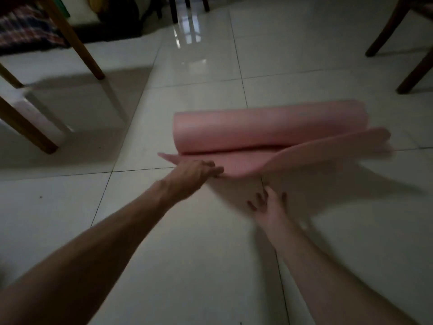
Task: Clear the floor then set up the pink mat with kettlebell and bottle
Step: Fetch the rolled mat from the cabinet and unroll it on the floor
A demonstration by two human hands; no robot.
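Observation:
A pink mat point(267, 130) lies mostly rolled on the white tiled floor, its loose near edge lifted and curling up on the right. My left hand point(194, 171) grips that loose edge near its left corner. My right hand point(269, 205) hovers just below the raised edge with fingers spread, blurred, touching nothing I can make out. No kettlebell or bottle is in view.
Light wooden table legs point(77, 43) stand at the left with a plaid cloth point(25, 29) behind them. Dark chair legs point(414, 71) stand at the far right, and more dark legs point(174, 8) at the top centre. Glossy tiles point(210, 254) stretch toward me.

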